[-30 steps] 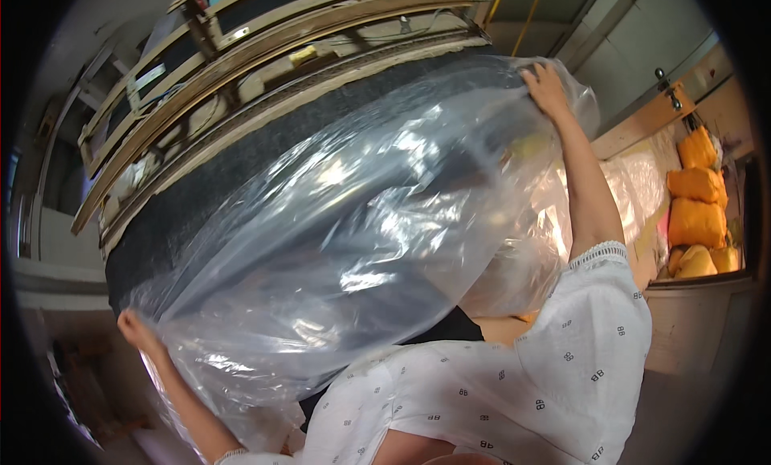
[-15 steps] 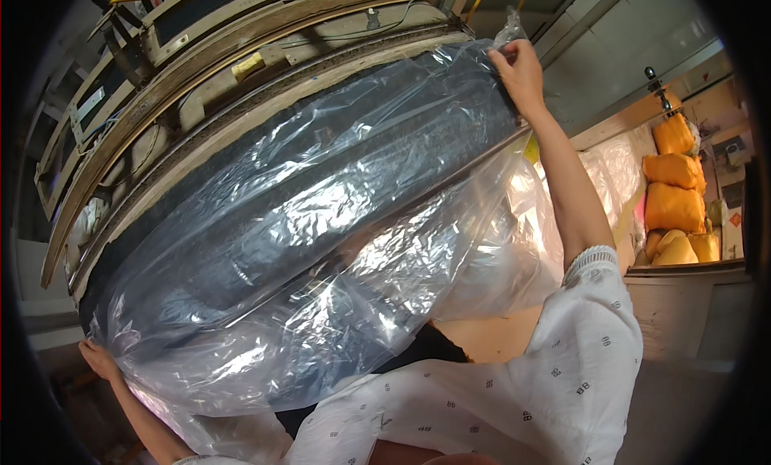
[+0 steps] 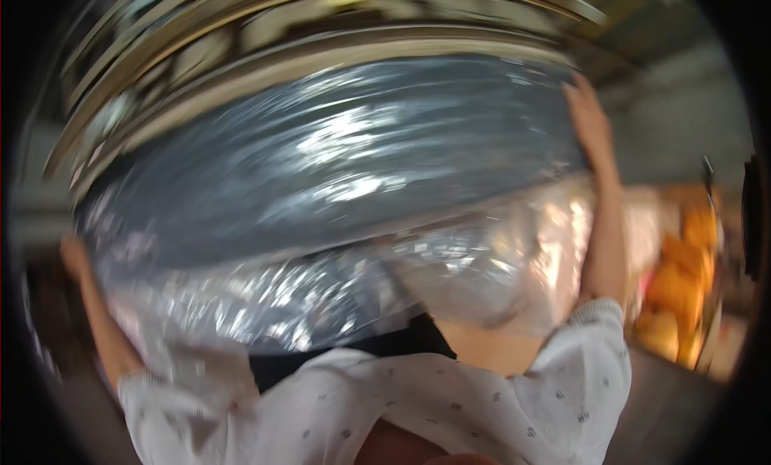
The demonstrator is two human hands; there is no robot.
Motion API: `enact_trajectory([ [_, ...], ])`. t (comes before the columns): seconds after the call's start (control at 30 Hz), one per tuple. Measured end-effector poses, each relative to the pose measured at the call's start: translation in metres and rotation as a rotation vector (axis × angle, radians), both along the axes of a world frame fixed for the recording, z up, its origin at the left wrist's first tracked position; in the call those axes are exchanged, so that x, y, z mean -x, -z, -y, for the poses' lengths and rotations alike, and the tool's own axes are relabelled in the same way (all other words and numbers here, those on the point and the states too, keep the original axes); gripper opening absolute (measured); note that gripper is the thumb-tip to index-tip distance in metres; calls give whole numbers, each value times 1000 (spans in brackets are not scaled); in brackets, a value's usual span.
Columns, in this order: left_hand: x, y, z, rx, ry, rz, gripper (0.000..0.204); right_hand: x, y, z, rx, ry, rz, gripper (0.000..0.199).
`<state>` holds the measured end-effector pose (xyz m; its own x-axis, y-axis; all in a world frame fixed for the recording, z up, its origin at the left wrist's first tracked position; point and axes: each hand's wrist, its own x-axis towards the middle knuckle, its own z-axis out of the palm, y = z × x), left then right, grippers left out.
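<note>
A large clear plastic sheet point(image 3: 345, 136) is drawn across a long dark surface, with strong glare on its wrinkles. Its near part point(image 3: 281, 300) hangs down toward my body. At the sheet's far left edge is my left hand point(image 3: 75, 258), smeared by motion, with fingers that look closed on the plastic. My right hand point(image 3: 592, 121) is at the upper right corner, and its fingers are bent over the sheet's edge. Between both hands the plastic looks pulled tight. The exact hold of the fingertips is blurred.
Behind the dark surface runs a long machine frame with pale curved rails point(image 3: 321, 7). Stacked orange bundles point(image 3: 679, 288) stand at the right. A tan panel point(image 3: 490, 344) shows below the sheet in front of me.
The view has turned and blurred. My left hand now appears higher, and my right hand farther right and a little lower. The sheet looks straighter and tighter between them.
</note>
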<state>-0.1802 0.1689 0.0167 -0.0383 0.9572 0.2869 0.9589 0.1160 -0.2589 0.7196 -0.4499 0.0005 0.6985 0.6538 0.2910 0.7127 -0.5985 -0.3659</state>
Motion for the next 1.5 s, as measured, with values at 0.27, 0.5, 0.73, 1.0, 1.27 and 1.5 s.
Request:
enact_trajectory([
  [0.27,-139,37,52,-456,260,933,29,-52,-10,-5,574,548,327,58],
  [0.5,-134,32,52,-613,201,1071,19,270,-79,-94,-216,-625,-649,25],
  [0.73,-159,43,41,-699,364,1226,19,475,43,-59,449,-866,-382,66],
  [1.0,-155,43,54,-701,298,1306,15,458,79,-113,323,-778,-841,23],
  [1.27,-164,23,84,-662,427,1428,16,387,-109,-24,-979,-540,-1389,44],
  [1.5,-132,52,26,-653,524,1624,16,427,-28,-53,-143,-314,-1586,26],
])
